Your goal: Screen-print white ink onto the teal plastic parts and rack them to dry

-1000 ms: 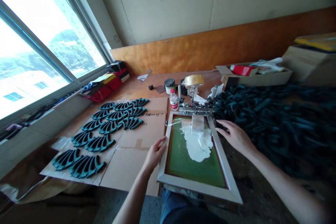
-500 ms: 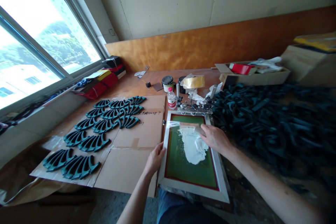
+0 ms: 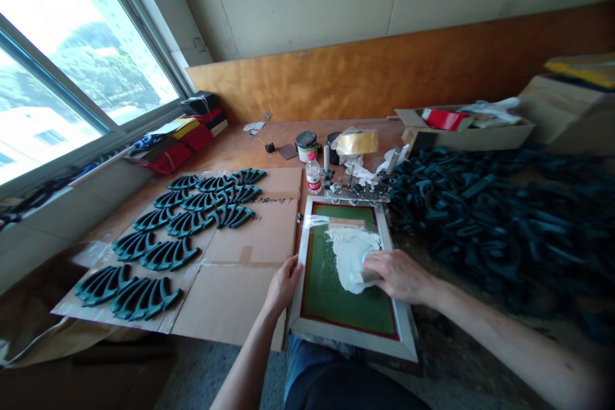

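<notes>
At lower centre, our right hand (image 3: 396, 275) is clamped on a pale, mostly hidden scraper (image 3: 369, 274), with white paste (image 3: 348, 256) covering only part of the rectangular green mesh screen (image 3: 343, 314). Our left hand (image 3: 284, 280) touches its edge; we cannot tell whether it grips. Dark-green fan-shaped pieces (image 3: 185, 225) lie in rows at left.

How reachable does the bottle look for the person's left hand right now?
Probably within reach: nothing tall stands between the left hand, at the left edge of the screen frame, and the bottle, though the arm would likely need to stretch.
</notes>
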Demonstrator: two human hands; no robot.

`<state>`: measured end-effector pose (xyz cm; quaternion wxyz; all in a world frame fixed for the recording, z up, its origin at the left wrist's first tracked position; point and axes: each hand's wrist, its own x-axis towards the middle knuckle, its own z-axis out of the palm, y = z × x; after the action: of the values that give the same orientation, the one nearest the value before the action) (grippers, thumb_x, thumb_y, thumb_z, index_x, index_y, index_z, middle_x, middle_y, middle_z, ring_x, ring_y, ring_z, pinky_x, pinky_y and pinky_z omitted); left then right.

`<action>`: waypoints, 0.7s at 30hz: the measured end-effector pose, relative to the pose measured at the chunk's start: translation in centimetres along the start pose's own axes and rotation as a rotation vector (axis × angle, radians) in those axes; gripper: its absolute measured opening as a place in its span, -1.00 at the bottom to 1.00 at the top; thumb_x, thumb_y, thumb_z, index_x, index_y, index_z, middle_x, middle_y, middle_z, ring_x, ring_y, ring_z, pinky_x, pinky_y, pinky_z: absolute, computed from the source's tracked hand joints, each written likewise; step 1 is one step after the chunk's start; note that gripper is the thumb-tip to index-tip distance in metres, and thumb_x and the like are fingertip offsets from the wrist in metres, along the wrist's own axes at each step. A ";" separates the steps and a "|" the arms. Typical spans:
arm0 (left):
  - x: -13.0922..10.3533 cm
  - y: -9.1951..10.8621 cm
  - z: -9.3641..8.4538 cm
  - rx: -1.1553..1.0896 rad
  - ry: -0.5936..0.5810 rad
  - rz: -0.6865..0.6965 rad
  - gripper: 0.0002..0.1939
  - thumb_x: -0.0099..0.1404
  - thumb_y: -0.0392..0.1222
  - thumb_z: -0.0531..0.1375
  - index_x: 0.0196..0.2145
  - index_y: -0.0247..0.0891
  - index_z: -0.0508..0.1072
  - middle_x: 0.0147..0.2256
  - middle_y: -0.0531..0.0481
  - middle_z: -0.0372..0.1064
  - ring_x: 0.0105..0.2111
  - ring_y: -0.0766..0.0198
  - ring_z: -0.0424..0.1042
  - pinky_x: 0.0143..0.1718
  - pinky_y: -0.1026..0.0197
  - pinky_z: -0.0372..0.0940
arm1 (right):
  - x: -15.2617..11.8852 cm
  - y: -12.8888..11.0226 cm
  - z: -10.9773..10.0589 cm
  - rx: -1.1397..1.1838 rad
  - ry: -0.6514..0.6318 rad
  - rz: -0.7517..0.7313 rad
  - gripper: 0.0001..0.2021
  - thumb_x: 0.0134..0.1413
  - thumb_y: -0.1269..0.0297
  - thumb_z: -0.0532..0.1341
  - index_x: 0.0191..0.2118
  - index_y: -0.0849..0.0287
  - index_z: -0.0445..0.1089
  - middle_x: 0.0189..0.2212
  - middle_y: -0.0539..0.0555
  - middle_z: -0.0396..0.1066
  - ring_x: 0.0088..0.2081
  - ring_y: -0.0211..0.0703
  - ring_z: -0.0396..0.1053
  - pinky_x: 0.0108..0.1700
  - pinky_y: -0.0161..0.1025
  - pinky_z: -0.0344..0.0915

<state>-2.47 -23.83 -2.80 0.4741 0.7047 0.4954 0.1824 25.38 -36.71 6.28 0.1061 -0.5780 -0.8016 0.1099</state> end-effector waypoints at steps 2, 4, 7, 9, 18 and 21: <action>-0.1 0.1 0.0 -0.008 0.011 -0.001 -0.52 0.29 0.06 0.03 0.06 -0.19 0.40 -0.36 -0.01 0.50 -0.28 0.16 0.45 -0.28 0.22 0.30 | 0.2 0.0 0.7 -0.027 0.125 0.019 -0.78 0.04 0.52 0.10 -0.27 0.13 0.42 -0.31 0.06 0.44 -0.20 -0.12 0.35 -0.20 -0.25 0.27; -0.1 0.2 0.0 -0.031 0.020 -0.007 -0.51 0.27 0.08 0.05 0.05 -0.20 0.42 -0.39 -0.01 0.49 -0.30 0.16 0.45 -0.31 0.23 0.30 | -0.2 -0.3 1.9 -0.057 0.217 -0.042 -0.71 0.03 0.55 0.06 -0.19 0.17 0.43 -0.25 0.12 0.45 -0.15 -0.09 0.35 -0.14 -0.21 0.29; -0.1 0.3 0.0 -0.067 0.024 -0.010 -0.51 0.25 0.07 0.07 0.04 -0.21 0.43 -0.42 0.00 0.48 -0.34 0.18 0.43 -0.36 0.25 0.28 | -1.2 -0.6 2.7 -0.032 0.192 -0.133 -0.71 0.09 0.50 0.06 -0.14 0.14 0.44 -0.24 0.12 0.46 -0.15 -0.11 0.37 -0.10 -0.21 0.31; -0.2 0.6 -0.1 -0.102 0.017 -0.021 -0.50 0.24 0.08 0.08 0.04 -0.22 0.43 -0.44 0.00 0.46 -0.38 0.21 0.42 -0.41 0.27 0.26 | -0.8 -0.4 1.9 0.005 0.155 -0.096 -0.76 0.14 0.43 0.09 -0.13 0.10 0.43 -0.26 0.08 0.47 -0.18 -0.13 0.39 -0.13 -0.24 0.33; -2.0 8.1 -4.5 -0.464 -0.050 -0.071 -0.35 0.11 0.21 0.22 0.04 -0.29 0.41 -0.49 0.08 0.39 -0.55 0.37 0.30 -0.55 0.36 0.14 | 4.6 4.9 -6.2 -0.113 0.463 0.381 -0.47 0.21 0.05 0.09 0.27 0.00 0.12 -0.13 0.08 0.42 -0.30 -0.13 0.41 -0.30 -0.26 0.33; -1.2 12.2 -6.0 -0.568 0.056 0.056 -0.45 0.19 0.26 0.12 -0.19 -0.32 0.50 -0.42 0.01 0.43 -0.47 0.34 0.36 -0.47 0.34 0.23 | 1.6 7.5 -6.0 -0.048 0.653 0.551 -0.55 0.28 0.02 -0.05 0.09 0.17 0.30 -0.24 0.14 0.43 -0.33 -0.12 0.39 -0.29 -0.24 0.30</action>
<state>-0.95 -22.67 10.75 0.6335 0.5517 0.4176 0.3462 33.49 -32.59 9.85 0.3074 -0.7773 -0.5439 -0.0733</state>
